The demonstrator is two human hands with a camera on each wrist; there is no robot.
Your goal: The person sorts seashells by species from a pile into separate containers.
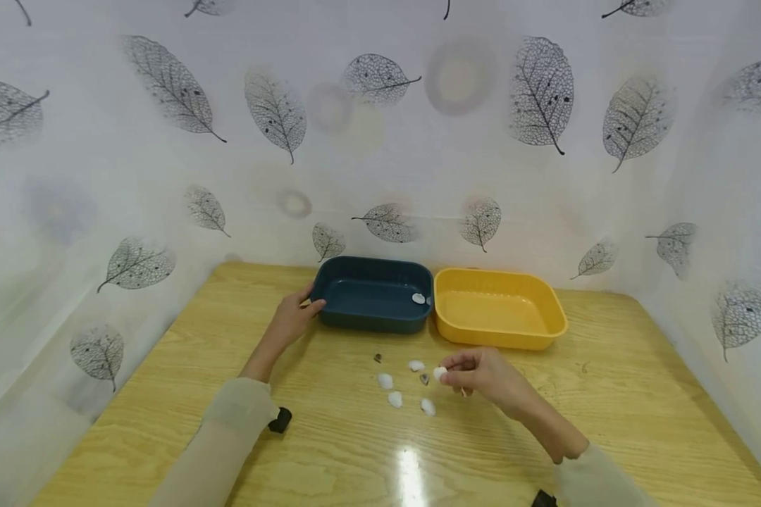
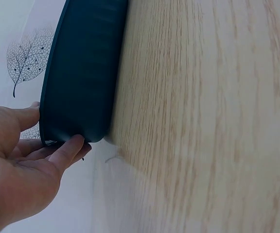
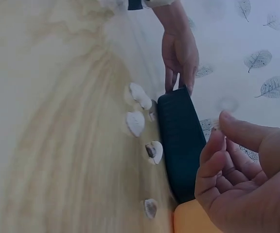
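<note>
My right hand (image 1: pixel 485 377) pinches a white seashell (image 1: pixel 440 373) between thumb and fingertips, above the table. In the right wrist view the hand (image 3: pixel 247 179) hides most of that shell. Several white shells (image 1: pixel 395 399) and a small dark shell (image 1: pixel 424 379) lie loose to its left, with another small dark piece (image 1: pixel 378 358) nearer the blue tub. My left hand (image 1: pixel 289 318) holds the left end of the dark blue tub (image 1: pixel 374 324), thumb at the rim and fingers against the outside in the left wrist view. White shells (image 1: pixel 418 298) lie inside this tub, at its right end.
A yellow tub (image 1: pixel 501 336) stands right beside the blue one, with no shells visible in it. Both stand on a wooden table (image 1: pixel 330 451) near its back edge. A leaf-patterned curtain (image 1: pixel 393 155) hangs behind and along both sides.
</note>
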